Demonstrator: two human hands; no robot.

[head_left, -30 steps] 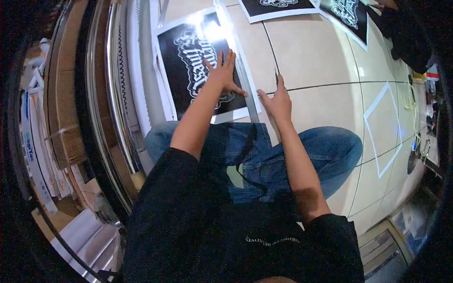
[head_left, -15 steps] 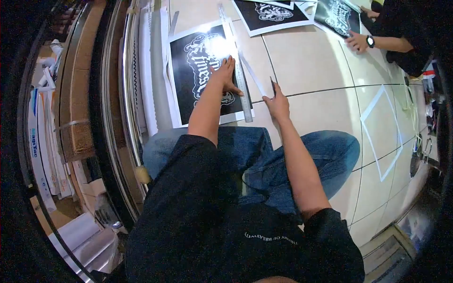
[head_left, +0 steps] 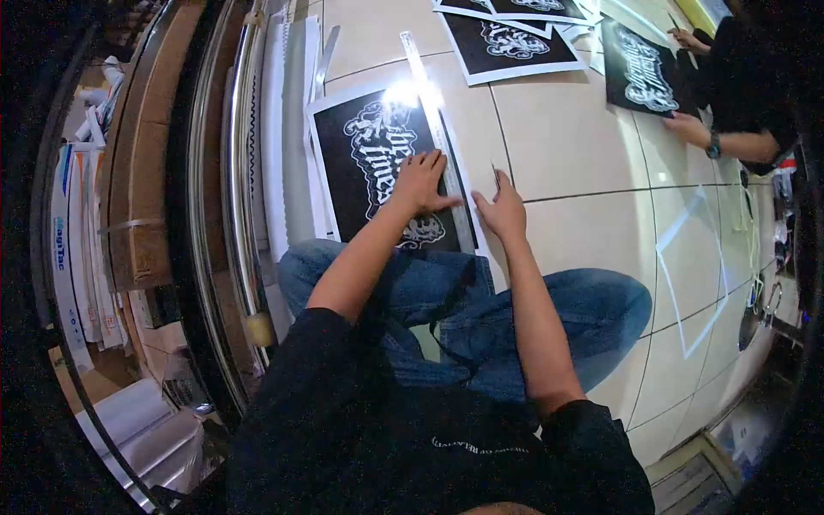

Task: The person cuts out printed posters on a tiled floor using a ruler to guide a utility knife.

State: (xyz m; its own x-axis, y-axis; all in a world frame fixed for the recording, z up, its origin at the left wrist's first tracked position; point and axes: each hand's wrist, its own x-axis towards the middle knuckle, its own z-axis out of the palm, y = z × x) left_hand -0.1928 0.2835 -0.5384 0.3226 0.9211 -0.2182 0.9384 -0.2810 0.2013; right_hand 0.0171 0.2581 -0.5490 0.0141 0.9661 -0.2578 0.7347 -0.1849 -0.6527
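Note:
A black print with white ornate lettering [head_left: 343, 159] lies on the floor in front of my crossed legs. A metal ruler [head_left: 435, 129] runs lengthwise along its right side, with a strip of the print and white margin showing beyond it. My left hand [head_left: 421, 183] presses down flat with fingers spread, across the print and the ruler's edge. Just right of the print, my right hand [head_left: 505, 210] is closed around a slim cutter knife [head_left: 495, 174], its thin tip pointing away from me. Most of the knife's handle is hidden in the fingers.
A co-worker's hand [head_left: 689, 129] touches another black print [head_left: 639, 69] at upper right. More prints [head_left: 515, 47] overlap at the top. A white paper frame [head_left: 665, 266] lies on the tiles at right. Metal rails [head_left: 240, 172] and long boxes [head_left: 146, 146] stand at left.
The loose white strip by my right hand no longer shows there. The print and ruler sit lower and differently angled in view. The co-worker's hand has moved down along the other print.

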